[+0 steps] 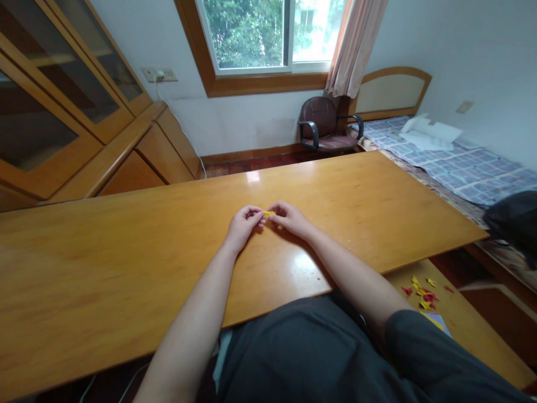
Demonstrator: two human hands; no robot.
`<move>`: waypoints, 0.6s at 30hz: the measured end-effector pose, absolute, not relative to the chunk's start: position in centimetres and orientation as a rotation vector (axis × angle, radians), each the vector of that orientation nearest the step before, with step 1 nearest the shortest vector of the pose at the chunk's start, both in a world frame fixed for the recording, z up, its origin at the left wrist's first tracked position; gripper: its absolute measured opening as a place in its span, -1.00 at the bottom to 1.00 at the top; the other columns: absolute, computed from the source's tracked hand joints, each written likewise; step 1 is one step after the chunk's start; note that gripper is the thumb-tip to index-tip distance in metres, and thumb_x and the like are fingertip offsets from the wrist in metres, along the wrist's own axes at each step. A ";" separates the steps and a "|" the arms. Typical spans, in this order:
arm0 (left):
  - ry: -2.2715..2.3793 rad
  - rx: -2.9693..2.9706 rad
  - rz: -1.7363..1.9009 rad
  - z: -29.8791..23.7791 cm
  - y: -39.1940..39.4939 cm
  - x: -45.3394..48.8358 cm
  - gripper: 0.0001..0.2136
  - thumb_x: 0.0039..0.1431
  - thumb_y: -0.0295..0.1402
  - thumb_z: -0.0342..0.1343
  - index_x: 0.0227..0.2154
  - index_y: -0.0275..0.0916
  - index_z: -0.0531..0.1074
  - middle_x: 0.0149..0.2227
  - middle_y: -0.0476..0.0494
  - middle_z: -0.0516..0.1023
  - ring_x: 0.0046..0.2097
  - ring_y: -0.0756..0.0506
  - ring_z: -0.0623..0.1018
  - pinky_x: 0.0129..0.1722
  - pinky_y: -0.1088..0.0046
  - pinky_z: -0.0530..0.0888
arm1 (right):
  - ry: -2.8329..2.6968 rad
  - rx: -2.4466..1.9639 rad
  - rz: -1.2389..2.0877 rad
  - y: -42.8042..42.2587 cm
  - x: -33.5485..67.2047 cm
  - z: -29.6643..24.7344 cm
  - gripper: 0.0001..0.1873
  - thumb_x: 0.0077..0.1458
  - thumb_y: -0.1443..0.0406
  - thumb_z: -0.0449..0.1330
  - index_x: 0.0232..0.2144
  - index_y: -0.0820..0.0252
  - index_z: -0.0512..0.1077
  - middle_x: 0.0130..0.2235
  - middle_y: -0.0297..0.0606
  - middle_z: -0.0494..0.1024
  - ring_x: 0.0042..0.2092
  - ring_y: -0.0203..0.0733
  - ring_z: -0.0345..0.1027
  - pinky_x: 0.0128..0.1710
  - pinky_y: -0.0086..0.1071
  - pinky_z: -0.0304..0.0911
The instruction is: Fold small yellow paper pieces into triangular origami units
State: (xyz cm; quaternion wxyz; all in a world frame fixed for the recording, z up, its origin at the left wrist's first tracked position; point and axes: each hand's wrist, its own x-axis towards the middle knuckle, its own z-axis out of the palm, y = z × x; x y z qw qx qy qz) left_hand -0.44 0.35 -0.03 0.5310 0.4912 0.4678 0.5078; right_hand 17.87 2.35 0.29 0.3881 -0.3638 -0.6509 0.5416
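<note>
A small folded piece of yellow paper [269, 213] is held just above the wooden table [138, 252], near its middle. My left hand [245, 226] pinches its left end between thumb and fingers. From the other side, the thumb and fingers of my right hand [289, 219] close on its right end. The fingers hide much of the paper, so its exact folded shape cannot be made out.
On a lower surface at right lie several small red and yellow folded papers [425, 294] beside a stack of paper squares [437, 322]. A brown armchair [321, 126] stands beyond the table, a bed [470, 162] to the right, a cabinet [126, 151] at left.
</note>
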 end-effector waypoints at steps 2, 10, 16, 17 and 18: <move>1.094 1.158 1.263 0.0 0.4 -0.4 -0.65 -0.05 -0.18 0.32 -0.27 -0.29 0.43 -0.39 -0.06 0.57 -0.39 0.00 0.55 -0.31 0.46 0.50 | -1.604 -0.911 1.422 2.3 17.7 0.3 -0.64 -0.03 0.10 0.31 -0.28 0.20 0.37 -0.44 -0.38 0.47 -0.42 -0.31 0.36 -0.48 -0.48 0.25; 1.145 1.225 1.200 0.0 0.4 -0.3 -0.63 -0.04 -0.07 0.29 -0.33 -0.30 0.50 -0.42 -0.08 0.56 -0.39 -0.02 0.52 -0.30 0.45 0.47 | -1.464 -0.868 1.505 2.3 17.0 0.1 -0.56 -0.11 0.04 0.36 -0.31 0.20 0.37 -0.43 -0.36 0.51 -0.43 -0.32 0.39 -0.45 -0.47 0.26; 1.155 1.258 1.206 -0.4 0.6 -0.5 -0.64 -0.01 -0.06 0.28 -0.32 -0.29 0.51 -0.44 -0.06 0.54 -0.41 -0.01 0.50 -0.33 0.48 0.45 | -1.515 -0.925 1.365 2.1 17.0 0.4 -0.67 0.04 0.08 0.24 -0.25 0.21 0.44 -0.37 -0.34 0.52 -0.38 -0.32 0.37 -0.40 -0.46 0.24; 1.154 1.257 1.197 -0.4 0.6 -0.6 -0.65 0.00 -0.07 0.27 -0.32 -0.29 0.51 -0.45 -0.05 0.54 -0.41 0.00 0.50 -0.35 0.48 0.44 | -1.523 -0.927 1.320 2.2 17.0 0.4 -0.69 0.04 0.10 0.24 -0.27 0.21 0.46 -0.37 -0.34 0.52 -0.36 -0.32 0.36 -0.36 -0.45 0.25; 1.150 1.252 1.189 -0.4 0.6 -0.6 -0.66 0.00 -0.08 0.27 -0.32 -0.29 0.51 -0.45 -0.05 0.54 -0.42 0.00 0.50 -0.36 0.49 0.44 | -1.529 -0.929 1.287 2.3 17.0 0.5 -0.70 0.03 0.11 0.24 -0.29 0.22 0.47 -0.38 -0.34 0.52 -0.35 -0.32 0.35 -0.34 -0.44 0.24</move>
